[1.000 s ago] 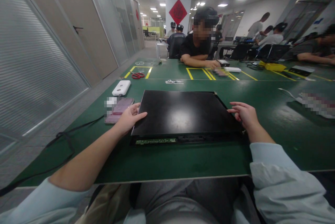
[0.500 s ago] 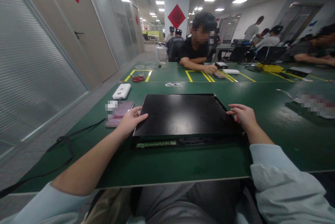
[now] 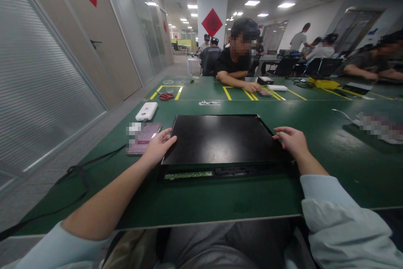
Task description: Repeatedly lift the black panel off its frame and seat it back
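L hand (image 3: 160, 146) grips the left edge of a dark glossy panel (image 3: 217, 141), thumb on top, fingers at the side & prob. under. R hand (image 3: 292, 142) has curled fingertips at the right edge; can't tell if they grip or just touch. Panel lies betw. the hands, over a black frame (image 3: 233, 171) w/ a green circuit strip (image 3: 189, 175) bare along the near side.

Risks, as a guess: if R hand's hold is as light as it looks, that side could slip & drop. Uneven force betw. the hands might flex or crack the panel, b/c it looks thin. Any cable underneath, hidden here, could get tugged; near edge coming down might scrape the strip. Thumb pressure may smudge the glossy face.

Farther out on the green desk (image 3: 220, 204): a pinkish phone (image 3: 147, 138) just beside L hand, easily knocked by wrist or fingers. Black cord (image 3: 78, 169) left of the forearm, poss. snag. Beyond: white device (image 3: 146, 111), red scissors (image 3: 166, 97), co-worker's hand (image 3: 251, 87), all well apart from the panel's edges.
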The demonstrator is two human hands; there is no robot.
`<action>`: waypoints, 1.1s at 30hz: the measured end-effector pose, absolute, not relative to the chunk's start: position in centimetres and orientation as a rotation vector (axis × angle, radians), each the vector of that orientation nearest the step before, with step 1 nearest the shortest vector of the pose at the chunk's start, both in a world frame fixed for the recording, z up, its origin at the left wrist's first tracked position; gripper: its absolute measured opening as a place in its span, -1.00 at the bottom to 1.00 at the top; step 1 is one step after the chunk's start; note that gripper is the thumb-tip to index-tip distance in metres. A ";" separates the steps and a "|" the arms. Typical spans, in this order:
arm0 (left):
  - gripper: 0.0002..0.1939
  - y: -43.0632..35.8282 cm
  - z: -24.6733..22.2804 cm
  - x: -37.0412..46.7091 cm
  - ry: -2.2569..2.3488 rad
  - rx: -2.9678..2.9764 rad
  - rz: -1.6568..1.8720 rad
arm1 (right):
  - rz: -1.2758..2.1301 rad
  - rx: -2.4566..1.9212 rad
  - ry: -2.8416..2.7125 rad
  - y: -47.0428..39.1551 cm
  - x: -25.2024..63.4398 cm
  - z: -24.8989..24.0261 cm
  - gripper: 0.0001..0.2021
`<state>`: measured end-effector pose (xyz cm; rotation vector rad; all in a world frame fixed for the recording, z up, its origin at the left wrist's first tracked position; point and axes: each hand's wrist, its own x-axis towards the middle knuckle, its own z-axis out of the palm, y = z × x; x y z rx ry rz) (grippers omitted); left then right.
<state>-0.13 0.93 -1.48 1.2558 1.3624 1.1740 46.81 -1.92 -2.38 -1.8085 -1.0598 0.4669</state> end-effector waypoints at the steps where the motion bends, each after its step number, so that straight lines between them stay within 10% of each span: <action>1: -0.24 0.9 -1.5 -0.1 1.352 1.254 1.175 | 0.455 -1.823 -1.072 -1.9 46.8 -2.3 -0.69; 33: -0.36 0.6 -1.3 0.1 1.422 1.414 1.105 | 0.244 -1.943 -1.270 -2.3 47.0 -2.0 -0.62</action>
